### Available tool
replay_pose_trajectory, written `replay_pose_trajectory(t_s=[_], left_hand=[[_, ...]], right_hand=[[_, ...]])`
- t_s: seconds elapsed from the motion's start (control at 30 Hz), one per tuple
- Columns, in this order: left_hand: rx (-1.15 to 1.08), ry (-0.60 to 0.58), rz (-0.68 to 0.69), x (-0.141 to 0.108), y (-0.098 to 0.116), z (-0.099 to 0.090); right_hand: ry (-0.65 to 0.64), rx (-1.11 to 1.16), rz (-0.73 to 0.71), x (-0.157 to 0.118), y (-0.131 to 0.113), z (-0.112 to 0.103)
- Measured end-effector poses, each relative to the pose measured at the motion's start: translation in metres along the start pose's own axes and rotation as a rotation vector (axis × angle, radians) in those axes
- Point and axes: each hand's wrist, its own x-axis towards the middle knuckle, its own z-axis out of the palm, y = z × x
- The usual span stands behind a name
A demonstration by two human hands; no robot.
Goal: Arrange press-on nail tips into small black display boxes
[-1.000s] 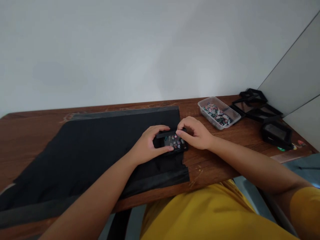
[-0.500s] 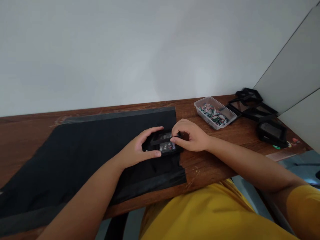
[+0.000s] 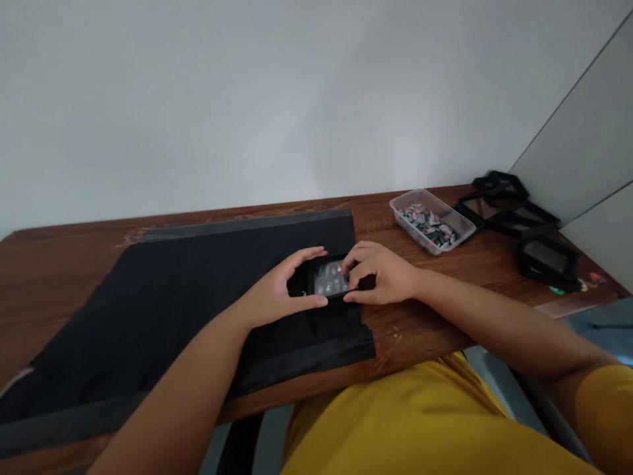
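Note:
A small black box-like frame [image 3: 311, 280] lies on the black mat, with several small pale and coloured pieces [image 3: 327, 280] showing inside its rim. My left hand [image 3: 279, 287] is wrapped round its left end, thumb along the near edge and fingers at the far edge. At the right end, my right hand [image 3: 378, 274] has its fingers curled over the rim and its thumb at the near corner. Those fingers cover the frame's right side.
A black mat [image 3: 198, 297] is taped to the wooden table [image 3: 420, 316]. To the right stands a clear plastic tub [image 3: 432, 221] of small wrapped-looking pieces. Several black frames [image 3: 548, 260] with clear panels sit near the wall, beside small coloured bits [image 3: 556, 290].
A dark bar that lay across the frame under my right fingers no longer shows there, and more of the pieces are visible. My right thumb has moved down to the near edge.

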Motion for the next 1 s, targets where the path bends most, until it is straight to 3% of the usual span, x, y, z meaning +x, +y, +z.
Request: replay_pose_trajectory(t_s=[1.0], left_hand=[[0.127, -0.043, -0.075, -0.0003, 0.0098, -0.0040]], right_hand=[[-0.117, -0.073, 0.108, 0.0023, -0.0049, -0.0040]])
